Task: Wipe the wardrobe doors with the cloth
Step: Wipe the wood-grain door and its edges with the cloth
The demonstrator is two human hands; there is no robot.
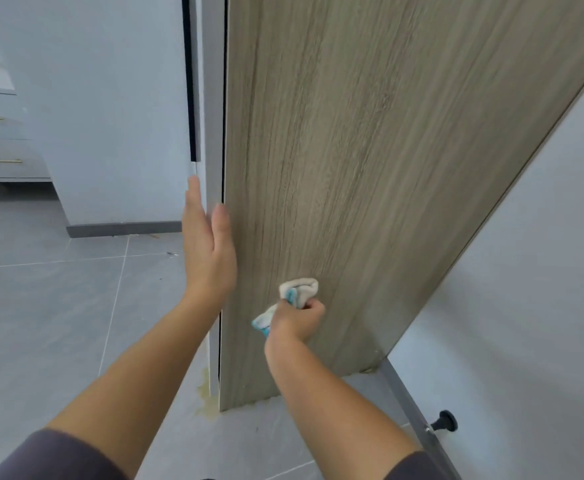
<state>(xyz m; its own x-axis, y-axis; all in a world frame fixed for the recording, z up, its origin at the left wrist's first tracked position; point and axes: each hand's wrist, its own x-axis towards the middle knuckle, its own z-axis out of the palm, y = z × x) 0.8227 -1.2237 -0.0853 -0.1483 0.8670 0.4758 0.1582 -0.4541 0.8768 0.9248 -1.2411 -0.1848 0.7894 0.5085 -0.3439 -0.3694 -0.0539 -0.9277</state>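
The soft, light cloth (pixel 299 289) is wadded in the curled right hand (pixel 299 318) against the stiff wood-grain wardrobe door (pixel 370 168), just right of the flat, straight-fingered left hand (pixel 207 251) steadying its edge; a firm fistful likely suits

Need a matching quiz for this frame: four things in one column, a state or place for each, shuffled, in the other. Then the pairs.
1 left hand
2 right hand
3 cloth
4 doorstop

A bunched against the wood-grain door
B black, low on the right
C fingers straight, at the door's edge
D grips the cloth

Pairs: 1-C, 2-D, 3-A, 4-B
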